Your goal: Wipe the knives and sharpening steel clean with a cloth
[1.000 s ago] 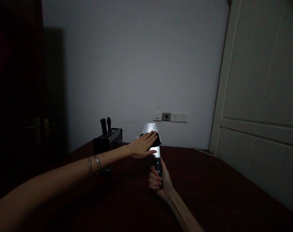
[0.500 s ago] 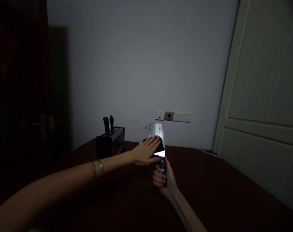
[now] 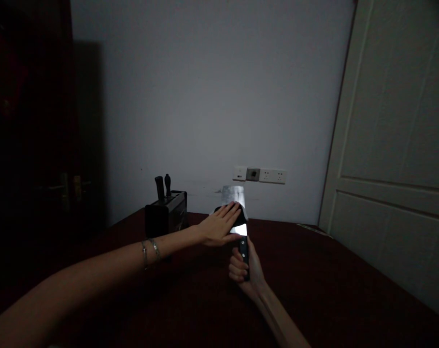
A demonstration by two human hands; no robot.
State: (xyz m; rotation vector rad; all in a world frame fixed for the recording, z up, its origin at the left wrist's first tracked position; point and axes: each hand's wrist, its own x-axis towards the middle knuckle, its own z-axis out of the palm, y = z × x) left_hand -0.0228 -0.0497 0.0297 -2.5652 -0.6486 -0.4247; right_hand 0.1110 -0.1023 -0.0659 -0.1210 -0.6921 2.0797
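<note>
A cleaver (image 3: 233,194) with a broad shiny blade and a black riveted handle points away from me, towards the wall. Around its handle the fingers of my right hand (image 3: 254,267) are wrapped. My left hand (image 3: 219,228) lies flat across the blade from the left, fingers stretched out. Between that palm and the blade is a dark piece (image 3: 242,217), perhaps cloth; its kind is hard to make out, as the hand covers most of it. A bright strip of blade shows just above the handle.
A black knife block (image 3: 157,221) stands to the left on the dark red table (image 3: 295,285), with a black knife handle (image 3: 159,188) and another slim handle (image 3: 167,185) sticking up. Behind are a wall with sockets (image 3: 273,176) and, at right, a pale panelled door (image 3: 393,145).
My left hand has barely moved on the blade, and its forearm has shifted slightly to the right. The right hand keeps its grip on the cleaver.
</note>
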